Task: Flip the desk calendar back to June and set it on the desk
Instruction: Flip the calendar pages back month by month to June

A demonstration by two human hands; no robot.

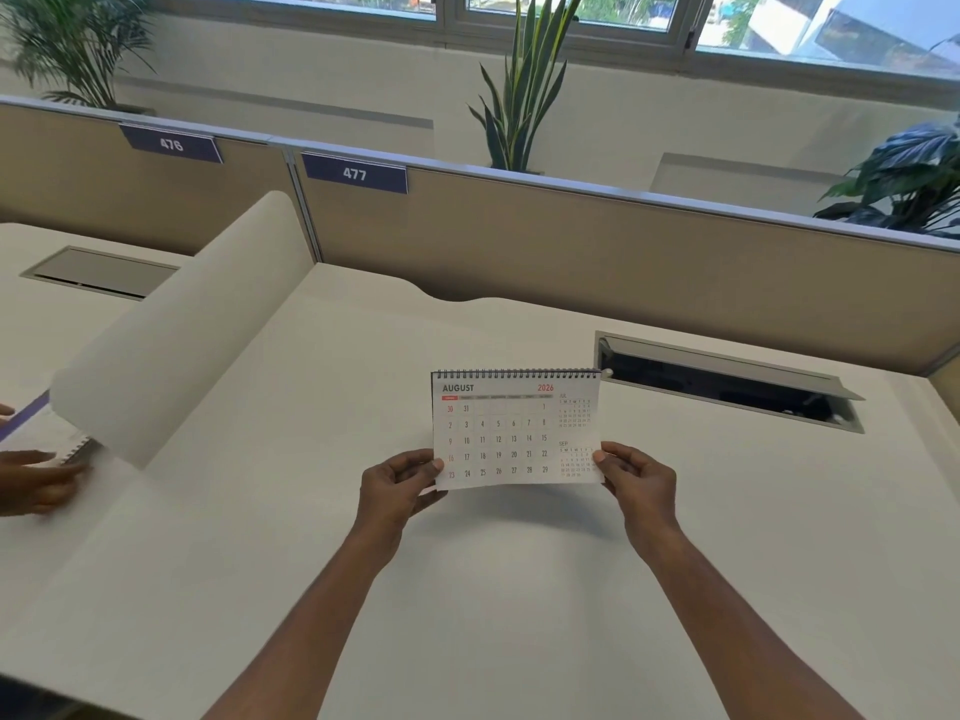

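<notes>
L hand [400, 485] pinches calendar [514, 433] btm-L corner | R hand [641, 483] btm-R | both held out fwd

White table [311, 537] w/ a wavy back edge, backed by a beige partition [571, 252] w/ grey top rail. On the partition: plate 476 [171, 144] and plate 477 [355, 174], dark w/ white digits. Curved white divider [182, 330] at left, between this table and the neighbouring table [26, 304]. Cable hatch [727, 387] at right, lid propped open, dark inside; 2nd hatch [98, 272] on the neighbouring table, lid shut. Behind the partition: palm [78, 39] far left, spiky plant [524, 96] centre, broad-leaf plant [914, 174] right. White wall [311, 59] under a row of windows [571, 5]; daylight, trees and bldgs outside.
</notes>
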